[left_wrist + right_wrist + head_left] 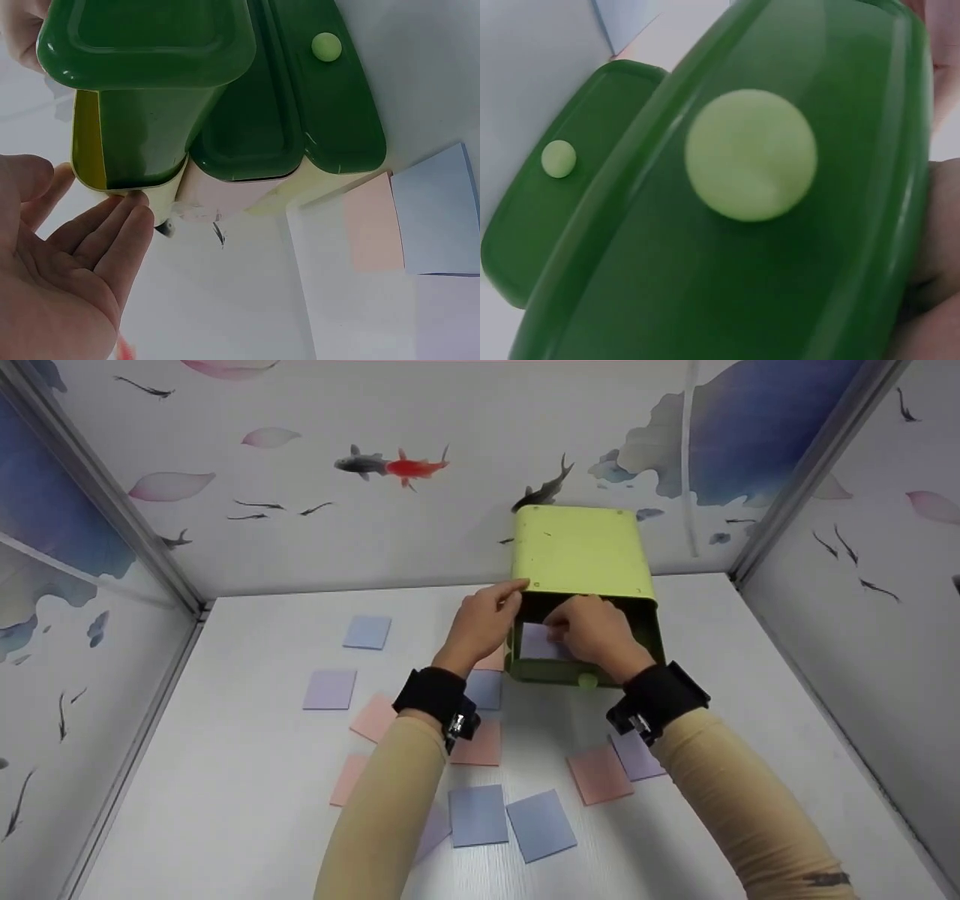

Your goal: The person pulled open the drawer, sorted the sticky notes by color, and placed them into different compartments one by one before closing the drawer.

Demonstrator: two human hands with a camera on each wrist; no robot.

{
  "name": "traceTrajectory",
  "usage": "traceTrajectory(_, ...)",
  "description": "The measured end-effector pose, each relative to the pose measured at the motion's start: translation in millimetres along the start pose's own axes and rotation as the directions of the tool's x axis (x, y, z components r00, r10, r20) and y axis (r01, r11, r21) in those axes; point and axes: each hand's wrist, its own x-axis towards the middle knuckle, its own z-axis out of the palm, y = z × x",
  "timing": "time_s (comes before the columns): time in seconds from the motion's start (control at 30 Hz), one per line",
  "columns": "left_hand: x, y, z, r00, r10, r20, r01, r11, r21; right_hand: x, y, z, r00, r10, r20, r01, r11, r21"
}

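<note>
1. The white table [247, 810] carries the green drawer box [581, 556] at its far edge, against the back wall.
2. The box's drawer [592, 669] stands pulled out.
3. The left hand [484, 622], fingers straight, rests on the box's front left corner.
4. The right hand [592, 631] pinches a pale note [536, 642] inside the drawer.
5. Coloured notes [480, 814] lie scattered before the box.

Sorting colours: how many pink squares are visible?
5 pink squares: one beside left hand, two flanking left wrist, one left of that forearm, one near right forearm; arms may hide more.
</note>
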Motion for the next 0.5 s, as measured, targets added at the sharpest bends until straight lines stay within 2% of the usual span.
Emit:
traceTrajectory(0.27, -1.0, -0.8, -0.2, 1.0, -0.002, -0.004, 0.002, 1.0, -0.011, 2.5, -2.6, 6.1, 0.999, -0.013, -0.052, 0.011, 1.0, -0.028)
traceTrajectory(0.5, -1.5, -0.9, 0.4, 1.0, 0.0, 0.011, 0.0, 1.0, -0.009, 5.3, -1.3, 7.6, 1.0, 0.012, -0.013, -0.012, 1.0, -0.022)
